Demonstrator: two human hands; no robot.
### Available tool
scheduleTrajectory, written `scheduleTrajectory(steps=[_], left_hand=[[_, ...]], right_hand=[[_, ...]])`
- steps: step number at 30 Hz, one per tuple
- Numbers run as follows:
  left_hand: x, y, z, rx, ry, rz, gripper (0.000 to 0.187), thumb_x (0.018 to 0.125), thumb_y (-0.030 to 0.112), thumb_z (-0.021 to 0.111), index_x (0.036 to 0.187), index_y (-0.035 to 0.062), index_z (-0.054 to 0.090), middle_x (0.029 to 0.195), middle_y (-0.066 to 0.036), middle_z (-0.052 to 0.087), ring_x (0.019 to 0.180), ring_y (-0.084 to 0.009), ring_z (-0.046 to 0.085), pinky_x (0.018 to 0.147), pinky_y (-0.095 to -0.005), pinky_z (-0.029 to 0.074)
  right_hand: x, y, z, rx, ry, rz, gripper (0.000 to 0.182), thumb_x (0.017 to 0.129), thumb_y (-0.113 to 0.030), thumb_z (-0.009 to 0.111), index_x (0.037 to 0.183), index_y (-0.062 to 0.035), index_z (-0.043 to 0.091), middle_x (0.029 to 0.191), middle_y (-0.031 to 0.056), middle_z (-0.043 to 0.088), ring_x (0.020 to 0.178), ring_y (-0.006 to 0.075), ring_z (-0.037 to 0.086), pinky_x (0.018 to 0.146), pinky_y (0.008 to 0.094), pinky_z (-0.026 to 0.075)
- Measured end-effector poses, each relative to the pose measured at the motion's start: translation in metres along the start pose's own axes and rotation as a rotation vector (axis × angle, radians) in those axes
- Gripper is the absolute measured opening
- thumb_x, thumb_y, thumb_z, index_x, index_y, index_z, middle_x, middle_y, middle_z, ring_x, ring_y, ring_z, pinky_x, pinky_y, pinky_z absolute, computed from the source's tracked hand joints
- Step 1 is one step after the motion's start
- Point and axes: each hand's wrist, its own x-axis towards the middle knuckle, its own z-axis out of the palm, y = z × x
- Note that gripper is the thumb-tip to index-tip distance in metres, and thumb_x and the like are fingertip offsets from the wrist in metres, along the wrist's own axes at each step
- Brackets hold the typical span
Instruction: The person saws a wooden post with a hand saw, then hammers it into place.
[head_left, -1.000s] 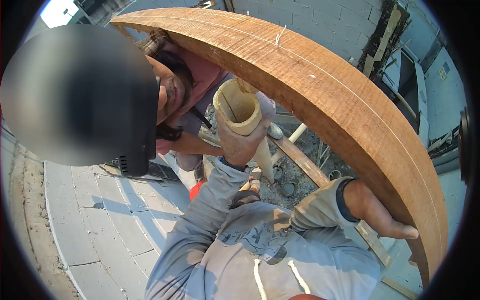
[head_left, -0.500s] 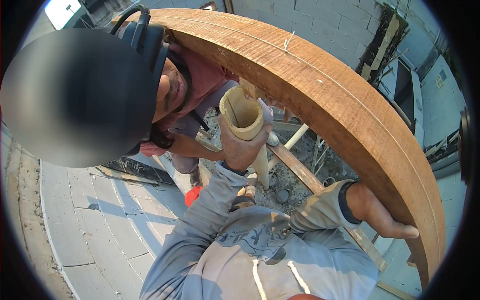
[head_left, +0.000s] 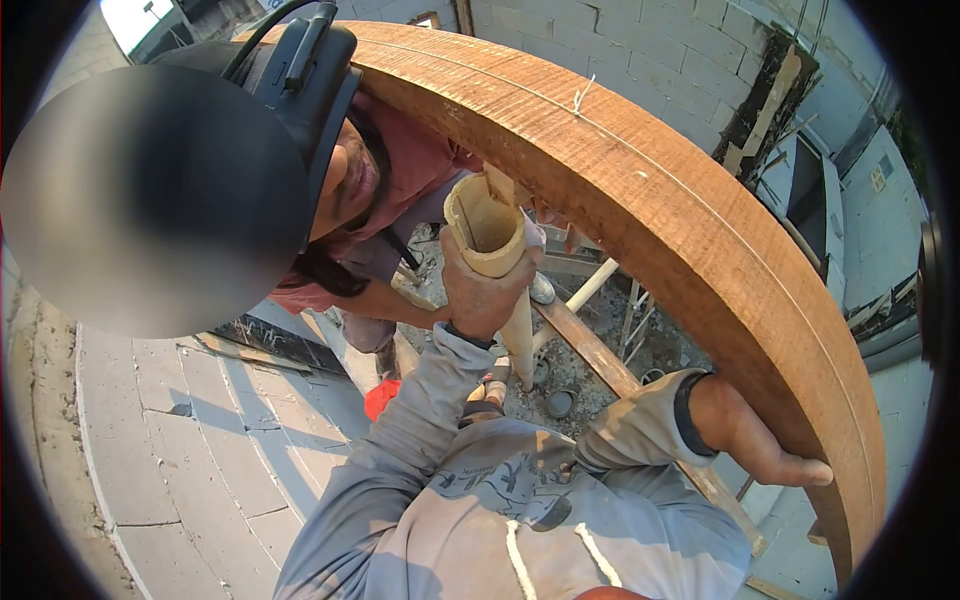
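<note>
Head view, first speaker: what is the left hand (head_left: 483,292) doing?

Second speaker: It is reaching up, fingers wrapping tight around a tan hollow tube (head_left: 490,240), just below the tube's open upper end. The tube is standing nearly upright, its top close under the inner face of the curved wooden arch (head_left: 690,240), with a small wooden piece (head_left: 498,186) showing at the rim; whether tube and arch are touching, I cannot tell.

First speaker: And the right hand (head_left: 752,440)?

Second speaker: It is lying flat, fingers straight and together, pressing against the inner face of the arch low on the right side. It is not gripping anything.

First speaker: Where is the arch sitting?

Second speaker: It is sweeping from the top left over both hands and down to the lower right, in front of a grey block wall (head_left: 640,50).

First speaker: Anyone else nearby?

Second speaker: A co-worker in a reddish shirt (head_left: 405,165) is leaning in just behind the tube, wearing black ear defenders (head_left: 315,80). Pale blocks (head_left: 190,440) are lying lower left, and a wooden plank (head_left: 590,350) is running below the arch over gravel.
</note>
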Motion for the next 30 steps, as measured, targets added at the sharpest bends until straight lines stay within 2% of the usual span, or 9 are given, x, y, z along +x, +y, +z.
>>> scheduleTrajectory(steps=[6,8,9,11,15,17,21,27,30], left_hand=[[0.002,0.006,0.002,-0.041,0.018,0.021,0.061,0.07,0.012,0.081,0.115,-0.0011,0.042,0.105,-0.014,0.061,0.092,-0.02,0.064,0.077,-0.0318,0.053],[0.004,-0.003,0.0,-0.154,-0.079,-0.076,0.07,0.07,0.001,0.076,0.128,0.0011,0.037,0.111,-0.01,0.058,0.099,-0.0158,0.06,0.081,-0.0296,0.053],[0.005,-0.004,0.0,-0.15,-0.077,-0.076,0.07,0.07,0.001,0.076,0.128,0.0011,0.037,0.111,-0.01,0.058,0.099,-0.0158,0.06,0.081,-0.0296,0.053],[0.003,-0.004,0.0,-0.109,-0.072,-0.009,0.068,0.071,0.0,0.073,0.128,0.0015,0.037,0.111,-0.01,0.057,0.098,-0.0155,0.06,0.079,-0.0286,0.053],[0.004,0.008,0.008,-0.299,-0.014,-0.035,0.06,0.071,0.009,0.079,0.116,-0.0012,0.041,0.106,-0.014,0.06,0.094,-0.0193,0.064,0.08,-0.0322,0.053],[0.006,-0.019,0.004,-0.171,-0.045,0.046,0.066,0.072,0.0,0.071,0.128,0.0024,0.036,0.111,-0.009,0.056,0.099,-0.0169,0.06,0.078,-0.0285,0.053],[0.003,-0.006,-0.001,-0.071,-0.055,-0.005,0.068,0.072,0.0,0.071,0.129,0.0022,0.035,0.115,-0.01,0.054,0.104,-0.0178,0.058,0.081,-0.0293,0.052],[0.005,0.006,0.001,-0.23,-0.055,0.015,0.07,0.07,0.0,0.074,0.129,0.0019,0.036,0.117,-0.012,0.055,0.107,-0.0205,0.057,0.087,-0.0315,0.051],[0.007,-0.005,0.0,-0.084,-0.028,0.066,0.07,0.07,-0.001,0.073,0.129,0.0015,0.036,0.116,-0.013,0.055,0.106,-0.0205,0.058,0.086,-0.0314,0.052]], right_hand=[[-0.001,0.001,-0.004,0.005,-0.01,0.034,0.095,0.077,-0.064,0.055,0.148,-0.0092,0.022,0.134,0.0229,0.035,0.129,0.0311,0.044,0.099,0.0448,0.044],[-0.001,0.0,-0.002,0.005,-0.01,0.032,0.095,0.077,-0.064,0.055,0.148,-0.0088,0.022,0.135,0.0227,0.035,0.129,0.0314,0.043,0.1,0.0448,0.043],[0.001,0.003,-0.005,0.005,-0.01,0.036,0.095,0.077,-0.064,0.055,0.148,-0.0088,0.022,0.135,0.0227,0.035,0.129,0.0314,0.043,0.1,0.0448,0.043],[0.01,0.012,-0.014,0.018,-0.012,-0.054,0.089,0.084,-0.064,0.047,0.144,-0.0044,0.021,0.127,0.029,0.038,0.114,0.0296,0.059,0.078,0.0444,0.058],[0.008,0.007,-0.011,0.019,0.014,-0.022,0.088,0.084,-0.065,0.048,0.144,-0.0052,0.023,0.129,0.0277,0.037,0.117,0.0296,0.056,0.081,0.046,0.056],[0.004,0.005,-0.006,0.025,0.013,-0.019,0.088,0.083,-0.065,0.049,0.144,-0.0061,0.025,0.131,0.0268,0.035,0.119,0.0293,0.055,0.086,0.0457,0.053],[0.002,0.004,-0.004,0.075,0.003,0.034,0.089,0.082,-0.066,0.05,0.144,-0.0075,0.025,0.132,0.0262,0.034,0.121,0.0299,0.053,0.088,0.0455,0.052],[-0.002,-0.005,0.006,0.095,0.037,0.06,0.095,0.076,-0.064,0.057,0.146,-0.0102,0.023,0.13,0.024,0.038,0.123,0.0324,0.049,0.097,0.0467,0.046],[-0.002,-0.003,0.004,0.099,0.016,0.096,0.098,0.075,-0.066,0.058,0.147,-0.0109,0.021,0.129,0.0244,0.037,0.123,0.0332,0.049,0.096,0.047,0.047]])
